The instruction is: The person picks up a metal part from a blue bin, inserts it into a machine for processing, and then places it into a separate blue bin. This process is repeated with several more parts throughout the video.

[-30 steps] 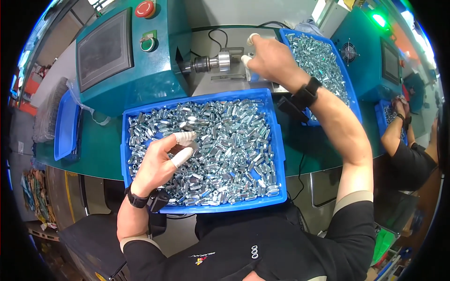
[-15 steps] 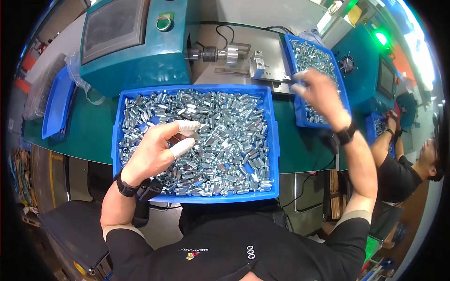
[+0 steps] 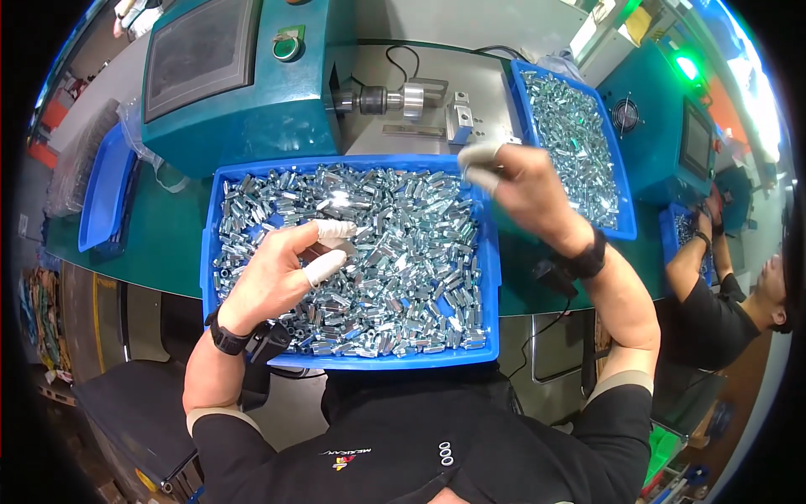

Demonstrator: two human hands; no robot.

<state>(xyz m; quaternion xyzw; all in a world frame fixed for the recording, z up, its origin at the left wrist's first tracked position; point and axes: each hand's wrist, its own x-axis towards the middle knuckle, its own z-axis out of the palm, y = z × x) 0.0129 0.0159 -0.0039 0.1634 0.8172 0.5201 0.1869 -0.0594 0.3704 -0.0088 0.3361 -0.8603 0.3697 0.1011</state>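
My left hand [image 3: 281, 267] is over the left half of a blue tray [image 3: 493, 277] filled with small shiny metal threaded fittings [image 3: 395, 252]. White cots cover its thumb and forefinger, which curl toward each other; what lies between the tips blends into the metal behind. My right hand [image 3: 525, 189], also with white finger cots, hovers at the tray's far right corner. Its thumb and forefinger are apart, slightly blurred, with nothing visible between them.
Behind the tray stands a teal machine [image 3: 243, 101] with a screen, a green button and a chuck [image 3: 374, 101]. A metal fixture block [image 3: 459, 118] sits beside it. Another blue tray [image 3: 625, 220] of fittings lies right. A co-worker [image 3: 722, 311] sits beyond, near a second teal machine [image 3: 646, 101].
My right hand has moved left and slightly nearer, from over the right-hand tray to the far right corner of the middle tray. My left hand has barely moved.
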